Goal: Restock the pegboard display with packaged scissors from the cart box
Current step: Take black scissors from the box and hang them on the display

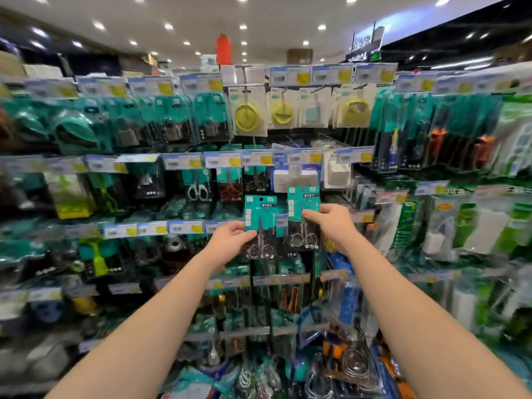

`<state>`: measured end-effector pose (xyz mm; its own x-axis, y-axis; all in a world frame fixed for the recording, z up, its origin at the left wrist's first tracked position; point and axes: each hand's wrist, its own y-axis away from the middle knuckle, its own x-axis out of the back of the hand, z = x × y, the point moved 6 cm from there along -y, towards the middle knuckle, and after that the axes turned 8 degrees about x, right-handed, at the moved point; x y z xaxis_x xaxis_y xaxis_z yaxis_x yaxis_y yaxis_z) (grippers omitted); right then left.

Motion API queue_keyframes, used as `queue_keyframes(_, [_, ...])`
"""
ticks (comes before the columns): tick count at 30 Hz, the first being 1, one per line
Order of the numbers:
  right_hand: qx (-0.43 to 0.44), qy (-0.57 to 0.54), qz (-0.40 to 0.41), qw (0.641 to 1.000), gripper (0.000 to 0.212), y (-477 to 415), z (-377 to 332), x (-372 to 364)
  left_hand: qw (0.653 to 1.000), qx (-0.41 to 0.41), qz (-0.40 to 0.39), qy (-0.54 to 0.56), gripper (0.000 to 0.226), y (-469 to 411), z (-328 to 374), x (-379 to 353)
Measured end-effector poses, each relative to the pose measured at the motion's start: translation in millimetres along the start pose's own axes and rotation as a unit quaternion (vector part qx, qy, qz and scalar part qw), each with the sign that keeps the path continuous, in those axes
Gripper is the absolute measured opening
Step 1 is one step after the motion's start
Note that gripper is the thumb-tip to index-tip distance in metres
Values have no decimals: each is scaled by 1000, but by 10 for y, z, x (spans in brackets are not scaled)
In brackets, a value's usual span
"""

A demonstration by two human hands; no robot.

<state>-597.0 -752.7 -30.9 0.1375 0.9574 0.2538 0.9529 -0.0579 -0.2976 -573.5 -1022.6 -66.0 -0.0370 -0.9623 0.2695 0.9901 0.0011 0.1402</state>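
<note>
A: With both arms raised to the pegboard display (178, 174), which covers the whole wall ahead, what is the step in hand?

B: Hanging. Each hand holds one scissors pack in front of the middle rows. The left hand (230, 240) pinches the left pack (260, 223) at its lower left edge, fingers closed on the card. The right hand (334, 223) grips the right pack (303, 211) at its right edge, thumb across the front.

A: How should the step be done well?

B: Serve one pack at a time. Line the hang hole at the top of the card with the free end of a peg, then slide straight back. Keep the card square to the peg so the hole does not tear. The target peg is blurred; I cannot tell which one is meant.

A: Orientation?

B: Both packs stand upright, long axis vertical, printed face toward the person. The scissors inside point tips up, loops down. The right pack sits slightly higher than the left.
</note>
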Motion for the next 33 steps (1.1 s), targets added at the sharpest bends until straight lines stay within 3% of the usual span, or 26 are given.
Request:
queue_keyframes(2, [0, -3, -20, 1000, 24, -108, -27, -177, 1000, 2, 18, 15, 9, 7, -42, 128])
queue_keyframes(5, [-2, -14, -42, 999, 17, -271, -37, -436, 999, 3, 29, 17, 32, -68, -112, 336])
queue_keyframes(10, [-20, -20, -58, 998, 22, -581, -80, -866, 999, 1, 38, 23, 29, -299, -184, 689])
queue_keyframes(14, [10, -17, -66, 998, 20, -873, -160, -1125, 999, -9, 43, 23, 45, -554, -230, 954])
queue_keyframes(24, [25, -56, -70, 996, 37, -1165, -271, -1255, 999, -27, 21, 25, 37, -878, -251, 1114])
queue_keyframes(25, [32, -62, -78, 995, 44, -1195, -279, -1265, 999, -29, 21, 26, 37, -889, -232, 1124])
queue_keyframes(27, [38, -70, -81, 994, 84, -1254, -244, -1270, 999, -31, 21, 32, 34, -899, -208, 1131])
queue_keyframes(28, [45, -78, -80, 993, 93, -1310, -200, -1271, 999, -32, 24, 33, 32, -898, -197, 1129])
queue_keyframes(31, [52, -81, -84, 992, 81, -1295, -260, -1277, 998, -34, 42, 24, 30, -893, -156, 1131])
queue_keyframes(33, [41, -81, -71, 993, 91, -1297, -300, -1258, 998, -40, 50, 22, 29, -913, -120, 1134])
